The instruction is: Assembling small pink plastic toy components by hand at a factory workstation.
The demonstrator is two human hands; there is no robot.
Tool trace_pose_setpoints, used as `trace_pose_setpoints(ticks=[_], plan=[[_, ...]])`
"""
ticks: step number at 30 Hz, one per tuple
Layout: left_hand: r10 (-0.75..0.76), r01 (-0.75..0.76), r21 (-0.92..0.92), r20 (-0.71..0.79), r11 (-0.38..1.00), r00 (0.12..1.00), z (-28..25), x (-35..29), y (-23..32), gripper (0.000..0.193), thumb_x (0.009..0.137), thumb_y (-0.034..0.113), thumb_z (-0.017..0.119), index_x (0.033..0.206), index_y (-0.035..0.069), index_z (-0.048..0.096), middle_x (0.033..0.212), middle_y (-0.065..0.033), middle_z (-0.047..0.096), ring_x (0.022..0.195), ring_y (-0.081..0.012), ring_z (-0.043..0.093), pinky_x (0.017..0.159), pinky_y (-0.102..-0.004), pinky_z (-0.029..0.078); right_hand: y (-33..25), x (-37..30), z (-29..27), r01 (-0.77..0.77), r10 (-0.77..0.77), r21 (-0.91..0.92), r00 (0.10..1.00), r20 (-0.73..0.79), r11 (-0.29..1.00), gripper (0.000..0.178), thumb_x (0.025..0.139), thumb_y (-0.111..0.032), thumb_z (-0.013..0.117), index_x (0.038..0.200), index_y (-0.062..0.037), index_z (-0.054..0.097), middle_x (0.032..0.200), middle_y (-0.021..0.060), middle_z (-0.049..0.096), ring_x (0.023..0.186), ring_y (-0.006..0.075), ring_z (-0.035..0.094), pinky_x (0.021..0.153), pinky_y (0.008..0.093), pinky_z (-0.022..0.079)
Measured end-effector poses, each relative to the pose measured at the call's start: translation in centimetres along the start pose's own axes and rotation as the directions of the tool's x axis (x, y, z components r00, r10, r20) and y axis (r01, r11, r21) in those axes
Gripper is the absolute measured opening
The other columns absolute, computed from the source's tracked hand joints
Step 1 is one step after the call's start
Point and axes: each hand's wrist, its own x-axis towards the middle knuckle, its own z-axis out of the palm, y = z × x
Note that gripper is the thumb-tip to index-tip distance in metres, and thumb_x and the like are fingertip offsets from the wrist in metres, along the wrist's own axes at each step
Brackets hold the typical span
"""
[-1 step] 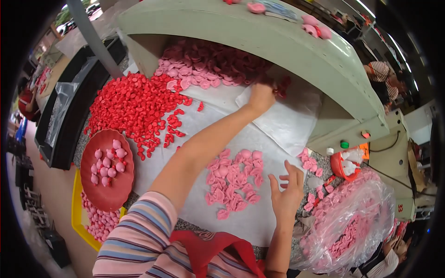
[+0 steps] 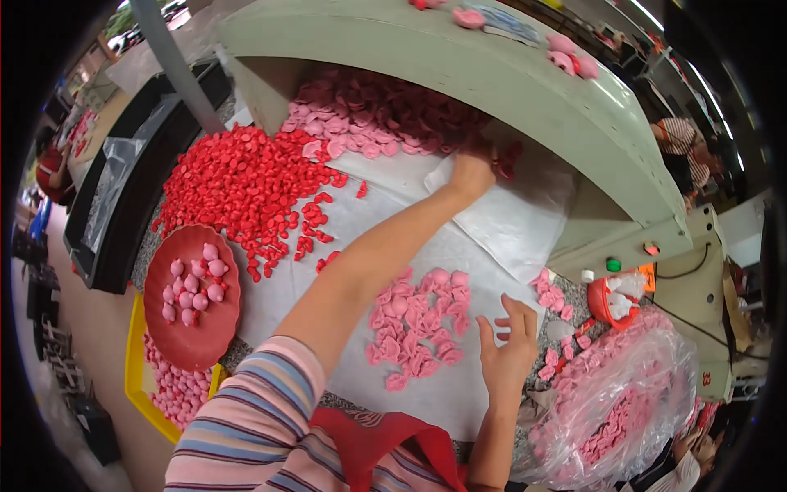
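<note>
My left hand (image 2: 474,172) reaches under the pale green hood, at the right end of the heap of pink cup-shaped pieces (image 2: 361,123). Its fingers are bent together in shadow; what they hold, if anything, is hidden. Just right of it lies a small dark-red piece (image 2: 510,160). My right hand (image 2: 508,348) hovers over the white sheet (image 2: 328,361), fingers apart and holding nothing. To its left a loose group of pink cup-shaped pieces (image 2: 418,324) is spread on the sheet. A large heap of small red pieces (image 2: 238,184) covers the sheet's left side.
A red scalloped plate (image 2: 184,340) with pink-and-red figures overlaps a yellow tray (image 2: 143,373) of pink pieces. The green hood (image 2: 443,53) arches over the far side. Right are a small red basket (image 2: 598,299) and a clear plastic bag (image 2: 648,402) of pink pieces. A black tray (image 2: 106,221) stands left.
The whole view has shifted slightly. Both hands keep nearly the same places and poses, and the pieces around them look unchanged.
</note>
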Motion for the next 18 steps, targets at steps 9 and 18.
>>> trace_pose_setpoints(ticks=[9, 18], plan=[[-0.089, 0.071, -0.098, -0.193, 0.993, 0.977, -15.2, -4.5, 3.4, 0.023, 0.067, 0.002, 0.067, 0.09, 0.003, 0.063, 0.092, -0.0146, 0.058, 0.089, -0.03, 0.056, 0.077, -0.0388, 0.047, -6.3, 2.8, 7.8, 0.241, -0.316, 0.271, 0.906, 0.28, 0.932, 0.023, 0.075, -0.008, 0.066, 0.096, 0.0002, 0.062, 0.086, 0.012, 0.062, 0.068, 0.0212, 0.064, 0.061, 0.0314, 0.05], [-0.612, 0.618, -0.24, 0.11, 0.749, 0.783, -28.3, -18.9, 5.9, 0.015, 0.08, 0.003, 0.063, 0.094, 0.001, 0.062, 0.087, -0.0047, 0.062, 0.071, -0.0092, 0.057, 0.061, -0.0236, 0.047, -9.2, 13.1, 21.6, 0.099, -0.071, -0.083, 0.955, 0.289, 0.992, 0.037, 0.072, -0.024, 0.07, 0.095, 0.0026, 0.061, 0.087, 0.0218, 0.063, 0.079, 0.0356, 0.063, 0.069, 0.0397, 0.051]])
